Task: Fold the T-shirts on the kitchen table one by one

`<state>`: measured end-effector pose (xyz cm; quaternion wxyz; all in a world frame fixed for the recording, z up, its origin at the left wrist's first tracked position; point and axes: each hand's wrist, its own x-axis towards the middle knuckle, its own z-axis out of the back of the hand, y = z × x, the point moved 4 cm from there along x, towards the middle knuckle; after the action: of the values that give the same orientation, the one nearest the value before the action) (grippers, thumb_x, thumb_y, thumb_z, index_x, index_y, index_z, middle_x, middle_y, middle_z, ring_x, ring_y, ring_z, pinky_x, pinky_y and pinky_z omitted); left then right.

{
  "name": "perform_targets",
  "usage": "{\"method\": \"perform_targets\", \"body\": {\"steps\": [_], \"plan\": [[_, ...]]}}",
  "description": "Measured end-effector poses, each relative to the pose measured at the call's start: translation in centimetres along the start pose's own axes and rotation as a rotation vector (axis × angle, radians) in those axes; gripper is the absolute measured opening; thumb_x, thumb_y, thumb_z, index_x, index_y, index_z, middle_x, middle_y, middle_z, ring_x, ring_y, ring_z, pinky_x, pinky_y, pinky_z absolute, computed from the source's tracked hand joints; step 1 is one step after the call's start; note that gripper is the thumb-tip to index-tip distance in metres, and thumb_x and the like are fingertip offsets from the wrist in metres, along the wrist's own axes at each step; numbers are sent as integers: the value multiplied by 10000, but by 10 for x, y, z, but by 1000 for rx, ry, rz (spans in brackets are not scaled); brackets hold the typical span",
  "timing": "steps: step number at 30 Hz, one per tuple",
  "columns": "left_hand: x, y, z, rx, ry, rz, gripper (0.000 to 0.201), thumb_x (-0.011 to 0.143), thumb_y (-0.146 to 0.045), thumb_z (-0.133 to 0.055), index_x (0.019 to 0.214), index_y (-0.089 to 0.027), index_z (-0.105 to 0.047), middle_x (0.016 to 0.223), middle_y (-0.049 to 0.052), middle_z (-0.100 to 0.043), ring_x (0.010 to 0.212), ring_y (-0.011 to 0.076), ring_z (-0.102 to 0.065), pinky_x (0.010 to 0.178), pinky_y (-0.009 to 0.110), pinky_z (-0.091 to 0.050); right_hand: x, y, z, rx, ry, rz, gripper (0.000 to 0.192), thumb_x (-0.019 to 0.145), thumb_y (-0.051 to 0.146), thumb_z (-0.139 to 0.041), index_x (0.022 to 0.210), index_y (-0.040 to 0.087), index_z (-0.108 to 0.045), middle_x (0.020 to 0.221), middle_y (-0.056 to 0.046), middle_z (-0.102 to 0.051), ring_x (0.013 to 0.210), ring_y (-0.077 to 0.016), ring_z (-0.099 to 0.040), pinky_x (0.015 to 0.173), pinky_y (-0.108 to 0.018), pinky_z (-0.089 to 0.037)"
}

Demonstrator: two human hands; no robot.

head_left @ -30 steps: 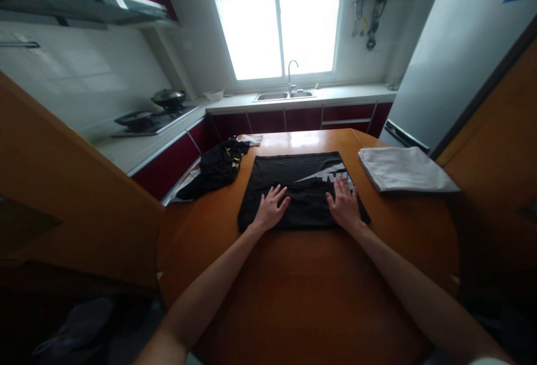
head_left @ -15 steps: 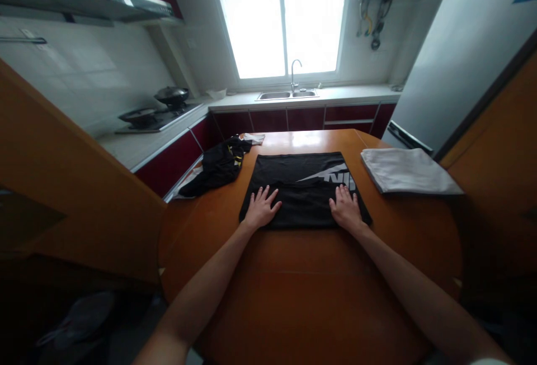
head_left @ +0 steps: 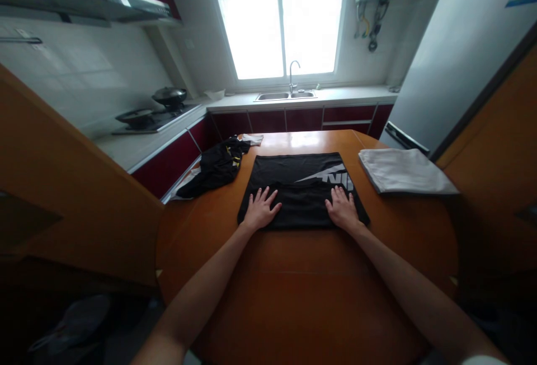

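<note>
My left hand (head_left: 259, 211) and right hand (head_left: 343, 209) lie flat, fingers spread, grip open on the near edge of the black shirt (head_left: 300, 183), which is folded on the table (head_left: 302, 275). Both palms have slid nearer the hem than a second ago.

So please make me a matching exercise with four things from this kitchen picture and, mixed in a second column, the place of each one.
Things:
1. black shirt
2. white folded cloth
3. crumpled black garment
4. tap

Places:
A. at the table's left edge
B. under both hands, left hand and right hand
C. below the window
D. on the table's right side

Pairs: 1-B, 2-D, 3-A, 4-C
</note>
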<state>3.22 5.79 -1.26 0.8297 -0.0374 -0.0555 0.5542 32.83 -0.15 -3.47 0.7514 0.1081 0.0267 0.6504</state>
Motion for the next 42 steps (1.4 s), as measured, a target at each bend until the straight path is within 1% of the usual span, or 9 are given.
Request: {"method": "perform_targets", "body": {"steps": [6, 12, 19, 23, 26, 29, 34, 38, 42], "plan": [[-3, -4, 8, -37, -40, -7, 630, 1014, -595, -400, 1551, -266, -427, 1654, 102, -303, 1543, 354, -203, 1216, 625, -168, -3, 3, 10, 55, -76, 3, 609, 1022, 366, -324, 1520, 25, -413, 1623, -194, -334, 1528, -289, -250, 1229, -529, -152], [-5, 1, 35, -109, -322, -93, 618, 1054, -548, -308, 1568, -217, -394, 1622, 93, -380, 1525, 271, -284, 1238, 478, -242, 1, -4, 34, 92, -320, 71, 557, 1027, 271, -245, 1491, 62, -471, 1616, -138, -376, 1526, -231, -261, 1247, -445, -152], [0, 32, 4, 9, -32, 49, 638, 1026, -606, -348, 1562, -266, -410, 1666, 118, -264, 1551, 353, -168, 1213, 607, -198, 6, -26, 8, 32, -73, -84, 597, 1034, 329, -268, 1529, 18, -391, 1625, -207, -326, 1515, -298, -281, 1209, -528, -225], [2, 33, 0, -6, -6, 62, 658, 1027, -622, -316, 1575, -264, -383, 1673, 128, -240, 1557, 353, -138, 1216, 607, -180, 4, -20, 15, 24, -135, -53, 573, 1030, 312, -291, 1521, 43, -411, 1624, -197, -335, 1520, -293, -266, 1216, -531, -205], [4, 33, 16, -81, -55, 53, 622, 1052, -579, -255, 1564, -260, -405, 1668, 134, -258, 1555, 355, -146, 1206, 633, -188, 3, -14, 35, 73, -266, 5, 542, 1021, 298, -308, 1483, 72, -476, 1621, -170, -358, 1521, -284, -264, 1228, -536, -173], [0, 39, 51, -207, -218, -34, 609, 1066, -530, -231, 1535, -208, -446, 1631, 143, -346, 1535, 318, -245, 1220, 570, -239, 2, -16, 60, 196, -373, 58, 507, 993, 254, -326, 1403, 87, -572, 1579, -158, -434, 1493, -276, -322, 1228, -506, -215], [-39, 61, 97, -389, -370, -211, 528, 1013, -568, -421, 1332, -201, -626, 1343, 102, -641, 1273, 246, -584, 1131, 415, -443, -17, -43, 90, 420, -497, 135, 481, 923, 147, -335, 1243, 146, -694, 1344, -149, -634, 1285, -265, -545, 1142, -428, -390], [-85, 79, 88, -345, -316, -289, 433, 960, -565, -547, 1171, -227, -714, 1188, 82, -689, 1113, 243, -658, 1015, 404, -536, -50, -70, 87, 418, -491, 227, 383, 937, 187, -397, 1127, 186, -729, 1200, -127, -666, 1145, -268, -595, 1059, -408, -461], [-116, 86, 68, -303, -243, -343, 375, 954, -507, -589, 1194, -248, -715, 1159, 84, -691, 1073, 249, -669, 955, 402, -571, -78, -84, 73, 339, -390, 313, 282, 964, 297, -503, 1100, 200, -730, 1124, -122, -666, 1075, -276, -601, 981, -413, -502]]}}
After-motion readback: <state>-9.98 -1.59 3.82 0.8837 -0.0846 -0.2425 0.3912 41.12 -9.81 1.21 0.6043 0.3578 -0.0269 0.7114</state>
